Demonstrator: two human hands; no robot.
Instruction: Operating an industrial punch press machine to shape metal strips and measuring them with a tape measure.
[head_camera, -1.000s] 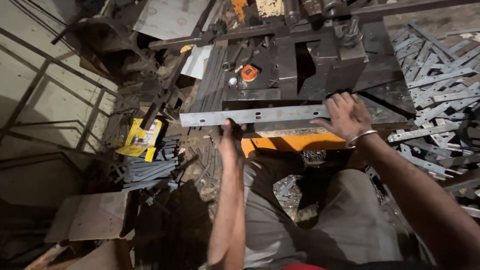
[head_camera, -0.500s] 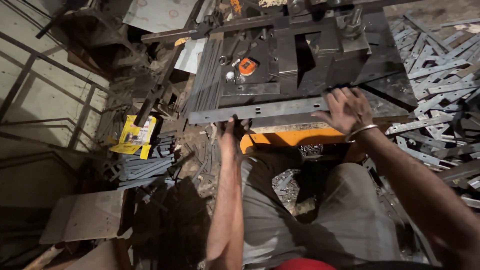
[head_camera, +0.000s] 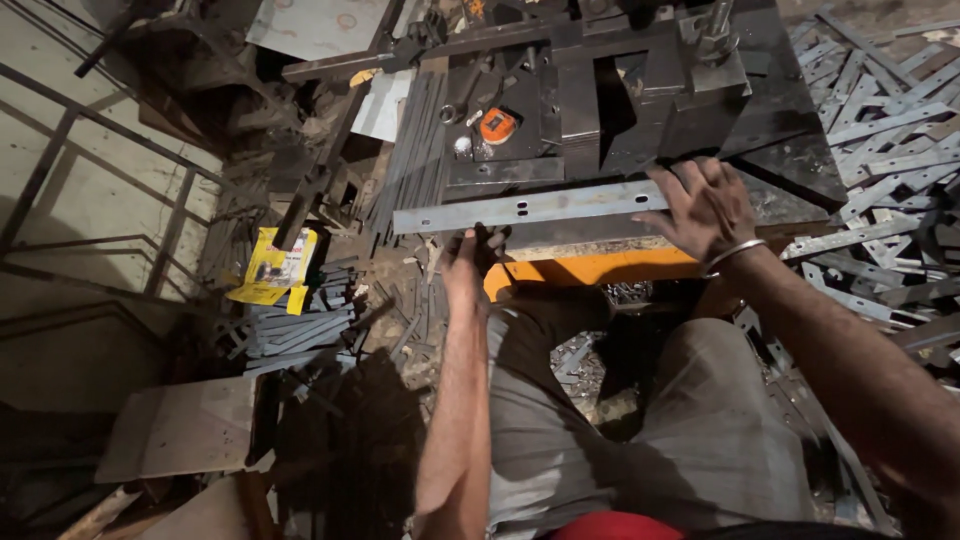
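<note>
A dark, oily steel press (head_camera: 650, 110) fills the far middle of the scene, its blocky bed and upright guides scuffed and matt. To its right lies a loose heap of cut strips (head_camera: 880, 110), grey, thin and crossing at all angles. A tidier stack of strips (head_camera: 290, 325) sits on the floor at near left.

Across the near edge of the press bed lies the work in hand: a long flat metal strip (head_camera: 520, 207), pale grey, straight-edged, with small punched holes toward its middle. It runs left to right just above an orange-painted ledge (head_camera: 600, 268). As I judge it, the strip is being lined up on the bed. The next move calls for keeping it square to the tooling and level at both ends.

The right hand (head_camera: 705, 205) lies palm down over the strip's right end, fingers spread and pressing, not clenched. The left hand (head_camera: 468, 262) comes up under the strip's near edge left of centre. Its fingers are in shadow, so I cannot tell whether they pinch the strip or only steady it.

A crumpled yellow packet (head_camera: 272, 268) lies to the left. A small round orange object (head_camera: 497, 125), possibly a tape measure, rests on the press. A thin silver bangle (head_camera: 732, 255) circles the right wrist.
</note>
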